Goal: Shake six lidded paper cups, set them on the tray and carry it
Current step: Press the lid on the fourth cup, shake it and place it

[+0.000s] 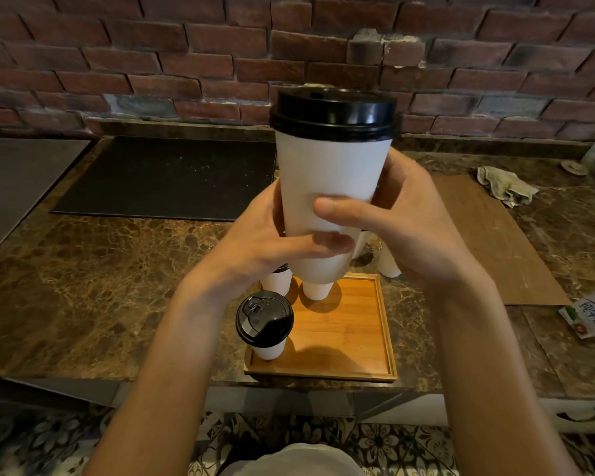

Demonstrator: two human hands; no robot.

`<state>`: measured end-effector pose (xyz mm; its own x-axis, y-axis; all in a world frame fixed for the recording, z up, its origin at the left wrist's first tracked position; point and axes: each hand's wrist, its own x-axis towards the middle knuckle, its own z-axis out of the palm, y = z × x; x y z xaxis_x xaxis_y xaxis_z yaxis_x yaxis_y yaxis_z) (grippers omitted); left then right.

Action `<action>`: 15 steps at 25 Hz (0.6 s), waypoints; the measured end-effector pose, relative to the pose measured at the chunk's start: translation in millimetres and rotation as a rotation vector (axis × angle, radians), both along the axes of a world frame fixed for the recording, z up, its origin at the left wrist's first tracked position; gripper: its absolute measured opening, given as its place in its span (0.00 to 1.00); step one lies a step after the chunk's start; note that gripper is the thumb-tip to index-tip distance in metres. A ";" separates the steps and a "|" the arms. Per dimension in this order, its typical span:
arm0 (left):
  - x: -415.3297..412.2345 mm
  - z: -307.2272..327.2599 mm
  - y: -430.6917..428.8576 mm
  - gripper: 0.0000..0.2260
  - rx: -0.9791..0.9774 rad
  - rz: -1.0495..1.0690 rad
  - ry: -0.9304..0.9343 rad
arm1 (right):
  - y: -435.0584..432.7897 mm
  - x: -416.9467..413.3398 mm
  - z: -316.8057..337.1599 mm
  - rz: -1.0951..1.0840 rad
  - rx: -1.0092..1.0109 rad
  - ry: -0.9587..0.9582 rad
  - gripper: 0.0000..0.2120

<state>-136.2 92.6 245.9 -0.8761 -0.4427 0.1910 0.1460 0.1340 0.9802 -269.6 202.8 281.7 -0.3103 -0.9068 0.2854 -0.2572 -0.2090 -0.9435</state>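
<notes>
I hold a white paper cup with a black lid upright in front of me, above the wooden tray. My left hand grips its lower part from the left and my right hand wraps it from the right, thumb across the front. On the tray's near left corner stands a lidded cup. Two more cups stand at the tray's far edge, partly hidden by my hands. Another cup shows behind my right hand, on the counter beyond the tray.
The tray sits near the front edge of a brown marble counter. A black mat lies at the back left, a wooden board at the right with a rag behind it. A milk packet lies at the far right. A brick wall backs the counter.
</notes>
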 end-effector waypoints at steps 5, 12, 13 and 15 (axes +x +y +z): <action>0.2 -3.5 1.3 0.30 0.008 0.055 0.008 | 0.5 2.7 -0.2 -0.017 0.021 0.012 0.32; -6.3 -4.1 6.7 0.29 -0.041 0.239 0.054 | -3.2 12.0 6.5 -0.168 -0.010 0.105 0.30; -7.6 -4.2 8.3 0.28 -0.043 0.270 0.061 | -4.0 13.1 6.6 -0.193 -0.007 0.120 0.31; -10.5 -5.0 11.9 0.27 -0.048 0.314 0.083 | -5.2 15.4 5.3 -0.242 0.001 0.141 0.34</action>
<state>-146.7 104.5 241.0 -0.6785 -0.6777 0.2835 0.1692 0.2313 0.9580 -254.1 197.6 287.0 -0.4757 -0.8113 0.3398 -0.4280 -0.1241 -0.8952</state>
